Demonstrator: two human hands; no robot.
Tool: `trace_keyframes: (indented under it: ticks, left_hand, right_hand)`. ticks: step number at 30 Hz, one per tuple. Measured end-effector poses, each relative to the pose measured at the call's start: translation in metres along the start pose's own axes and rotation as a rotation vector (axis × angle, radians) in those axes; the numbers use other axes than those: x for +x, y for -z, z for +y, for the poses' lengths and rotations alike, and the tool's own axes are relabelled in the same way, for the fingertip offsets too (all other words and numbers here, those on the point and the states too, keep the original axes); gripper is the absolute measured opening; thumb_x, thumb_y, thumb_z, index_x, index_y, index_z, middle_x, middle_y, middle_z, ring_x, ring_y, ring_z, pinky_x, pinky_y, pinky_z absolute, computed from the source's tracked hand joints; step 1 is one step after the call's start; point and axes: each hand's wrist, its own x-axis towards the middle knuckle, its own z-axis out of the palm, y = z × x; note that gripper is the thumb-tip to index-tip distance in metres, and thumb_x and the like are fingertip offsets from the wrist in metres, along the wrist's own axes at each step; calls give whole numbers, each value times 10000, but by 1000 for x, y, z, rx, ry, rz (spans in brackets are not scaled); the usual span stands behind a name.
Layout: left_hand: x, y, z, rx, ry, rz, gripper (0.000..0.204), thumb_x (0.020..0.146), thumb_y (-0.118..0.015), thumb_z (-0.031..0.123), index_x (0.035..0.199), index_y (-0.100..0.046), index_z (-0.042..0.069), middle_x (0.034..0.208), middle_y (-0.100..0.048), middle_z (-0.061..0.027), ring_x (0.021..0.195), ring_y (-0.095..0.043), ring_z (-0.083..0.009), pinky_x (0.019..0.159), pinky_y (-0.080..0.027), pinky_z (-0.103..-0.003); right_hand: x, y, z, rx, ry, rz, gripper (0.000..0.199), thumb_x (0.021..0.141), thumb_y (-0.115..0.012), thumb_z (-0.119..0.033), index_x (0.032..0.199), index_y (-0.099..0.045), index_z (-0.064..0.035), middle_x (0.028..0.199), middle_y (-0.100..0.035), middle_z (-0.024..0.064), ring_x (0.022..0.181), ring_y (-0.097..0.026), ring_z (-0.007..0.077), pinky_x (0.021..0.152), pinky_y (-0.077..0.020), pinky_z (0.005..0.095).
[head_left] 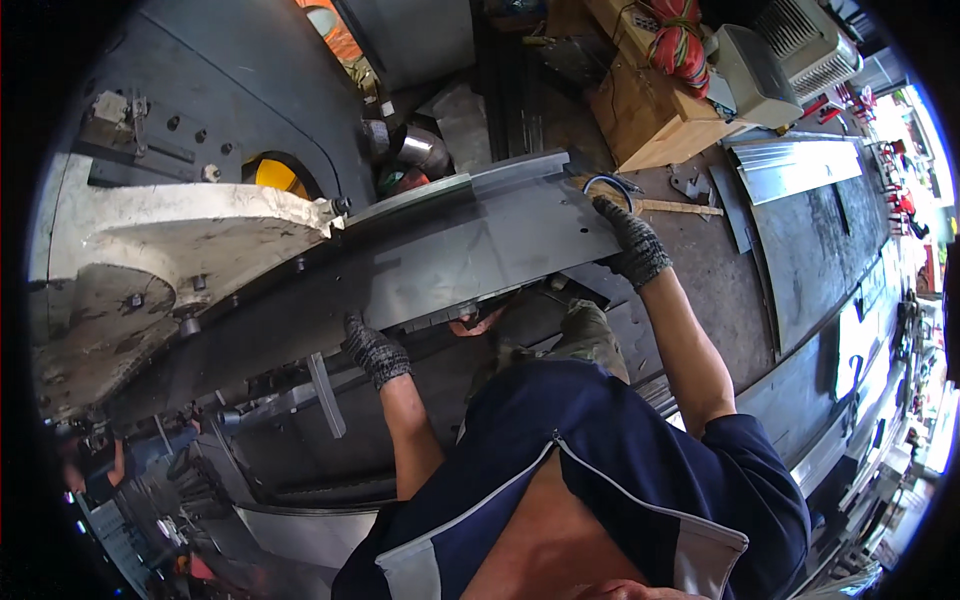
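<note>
I saw a long, flat sheet of grey metal lying at a slant across the machine bed. Its far edge was folded up into a narrow lip, and small holes showed near its right end.

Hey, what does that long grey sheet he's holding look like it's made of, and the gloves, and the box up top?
The long sheet looks like thin bare steel: dull grey with soft sheen and crisp folded edges. The gloves on the left hand and right hand look like knitted fabric, speckled dark grey with ribbed cuffs. The box looks like raw plywood or board: pale tan, unpainted flat panels.
</note>
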Motion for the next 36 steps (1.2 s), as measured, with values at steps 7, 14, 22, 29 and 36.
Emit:
trace_keyframes:
  ticks: [7, 14, 22, 29, 36]
  left_hand:
    - [-9, -12, 23, -100, 170, 141, 256, 895, -432, 91, 1065, -574, -37, 1085, -594, -209, 970, -574, -251, 866, -452, -350]
    - [4, 8, -11, 371, -207, 54, 259, 904, -434, 88, 1111, -561, -2, 1116, -560, -242, 959, -575, -271, 851, -465, -367]
    - [1, 0, 10, 175, -107, 79, 285, 920, -414, 128, 1108, -549, -40, 1076, -571, -181, 971, -556, -240, 840, -469, -358]
    - [7, -11, 20, 82, -88, 8, 286, 911, -430, 139, 1103, -562, -26, 1066, -578, -179, 952, -565, -242, 836, -469, -353]
    - [-10, -92, 39, -98, 69, -350, 307, 899, -450, 185, 1107, -564, -10, 1070, -576, -168, 953, -562, -246, 829, -470, -367]
  right_hand:
    - [11, 12, 6, 99, 41, -66, 342, 789, -698, -321, 1057, -602, -132, 902, -650, 52, 731, -637, 197, 611, -520, 401]
    - [7, 8, 2, 51, -6, -81, 354, 784, -702, -328, 1065, -601, -138, 939, -643, 59, 778, -630, 200, 617, -510, 401]
    - [10, 5, 3, 45, 22, -83, 403, 764, -717, -344, 1084, -582, -140, 927, -639, 56, 762, -623, 203, 611, -501, 419]
    - [7, -13, 2, -37, 114, -58, 313, 839, -628, -364, 1066, -585, -152, 868, -632, 39, 675, -623, 167, 534, -513, 317]
    - [37, 14, 17, 31, 199, -150, 354, 845, -602, -401, 1051, -628, -115, 950, -660, 67, 798, -617, 204, 731, -502, 355]
